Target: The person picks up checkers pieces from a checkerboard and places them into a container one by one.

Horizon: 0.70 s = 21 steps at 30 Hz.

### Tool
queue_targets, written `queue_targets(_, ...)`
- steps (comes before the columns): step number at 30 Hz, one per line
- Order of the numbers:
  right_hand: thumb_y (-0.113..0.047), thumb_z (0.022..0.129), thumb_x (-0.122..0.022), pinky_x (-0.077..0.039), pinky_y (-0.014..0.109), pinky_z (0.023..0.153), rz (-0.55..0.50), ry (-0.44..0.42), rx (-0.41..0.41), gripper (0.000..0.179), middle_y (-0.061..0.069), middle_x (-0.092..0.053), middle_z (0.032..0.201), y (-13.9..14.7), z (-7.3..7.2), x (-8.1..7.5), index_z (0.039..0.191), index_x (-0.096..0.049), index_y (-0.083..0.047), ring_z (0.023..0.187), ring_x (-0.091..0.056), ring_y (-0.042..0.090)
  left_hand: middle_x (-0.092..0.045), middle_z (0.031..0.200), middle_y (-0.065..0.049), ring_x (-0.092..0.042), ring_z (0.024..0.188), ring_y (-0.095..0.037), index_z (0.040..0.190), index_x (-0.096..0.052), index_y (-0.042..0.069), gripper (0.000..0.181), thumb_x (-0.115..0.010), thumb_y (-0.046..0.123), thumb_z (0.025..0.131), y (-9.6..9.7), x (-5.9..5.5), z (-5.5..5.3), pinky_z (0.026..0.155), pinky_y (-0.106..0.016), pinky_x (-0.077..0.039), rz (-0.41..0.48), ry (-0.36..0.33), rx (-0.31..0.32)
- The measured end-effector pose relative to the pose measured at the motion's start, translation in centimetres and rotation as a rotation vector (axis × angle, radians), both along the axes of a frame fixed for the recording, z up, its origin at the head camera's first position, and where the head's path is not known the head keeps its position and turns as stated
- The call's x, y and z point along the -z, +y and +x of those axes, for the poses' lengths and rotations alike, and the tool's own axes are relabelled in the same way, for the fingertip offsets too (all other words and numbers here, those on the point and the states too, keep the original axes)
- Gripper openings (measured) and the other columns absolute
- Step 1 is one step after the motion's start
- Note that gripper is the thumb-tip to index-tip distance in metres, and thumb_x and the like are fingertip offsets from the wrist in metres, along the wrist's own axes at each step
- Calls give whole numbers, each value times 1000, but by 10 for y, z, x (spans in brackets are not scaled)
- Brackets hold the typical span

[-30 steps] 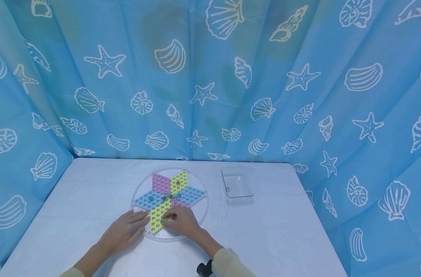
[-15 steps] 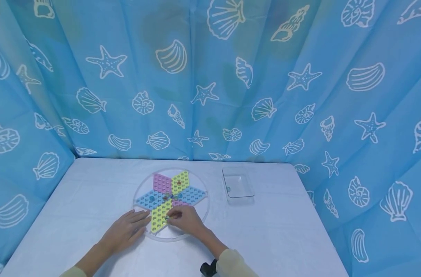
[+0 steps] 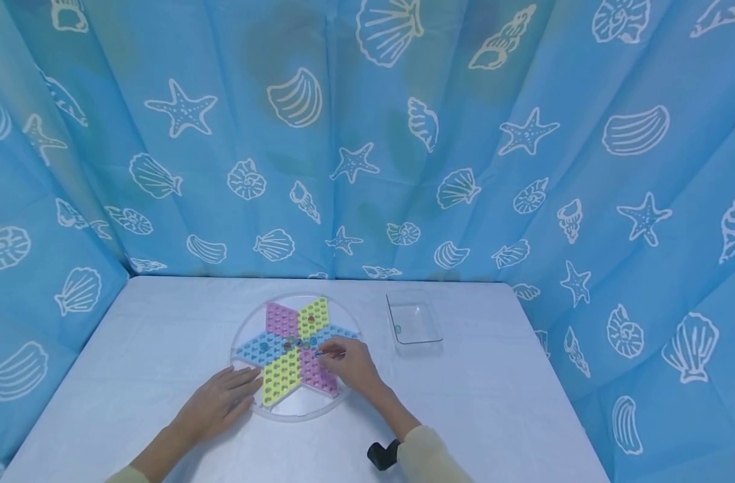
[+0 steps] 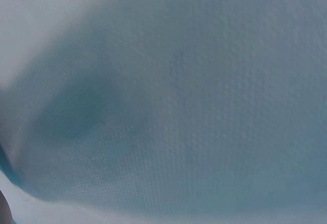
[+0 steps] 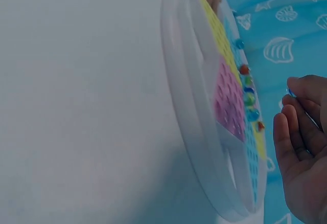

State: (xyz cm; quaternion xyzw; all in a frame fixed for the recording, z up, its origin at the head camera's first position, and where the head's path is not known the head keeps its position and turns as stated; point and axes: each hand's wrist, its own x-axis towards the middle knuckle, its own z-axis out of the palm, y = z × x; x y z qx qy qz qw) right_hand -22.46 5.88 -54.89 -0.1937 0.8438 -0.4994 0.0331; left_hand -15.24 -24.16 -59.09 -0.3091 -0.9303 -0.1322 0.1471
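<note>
A round clear Chinese checkers board with a pink, yellow and blue star lies on the table. Several glass marbles sit near its centre, among them a green marble and a red marble. My right hand is over the right part of the star, pinching a small blue marble between thumb and forefinger. With fingers extended, my left hand rests at the board's lower left edge. The left wrist view shows mostly blurred, shaded white cloth.
A clear rectangular container stands right of the board, with one small greenish marble inside. White cloth covers the table. A blue shell-print curtain hangs behind and at both sides. A black device sits at the right wrist.
My right hand has moved up and right with the marble, from the lower yellow point to the star's right side, uncovering the lower pink point. The left hand has stayed in place.
</note>
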Motion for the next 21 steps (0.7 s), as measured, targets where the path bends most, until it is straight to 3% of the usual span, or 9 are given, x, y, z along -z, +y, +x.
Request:
queue_targets(7,-15,90,-75,-57,26,80,23,40,67,16,-4,-72,95,23,-18,-11,105,-73,-9,88,-67,10,-63,133,-9,-60,120,-27,123,-70,8,32,-64,22,94,-1,-1,0,104,-54,-43,-2,14,0)
queue_targets(15,-14,89,-75,-58,30,85,22,27,161,17,0,-72,98,53,-36,-24,106,-72,-10,93,-68,15,-63,134,-9,-60,120,-28,123,-70,7,33,-64,21,94,-1,0,-1,105,-54,-42,5,14,9)
queue_targets(21,-12,89,-76,-58,32,84,53,70,184,16,0,-72,96,76,-51,-28,105,-73,-10,91,-67,16,-62,135,-9,-60,121,-28,124,-70,8,33,-64,21,95,0,1,-1,105,-54,-41,1,1,8)
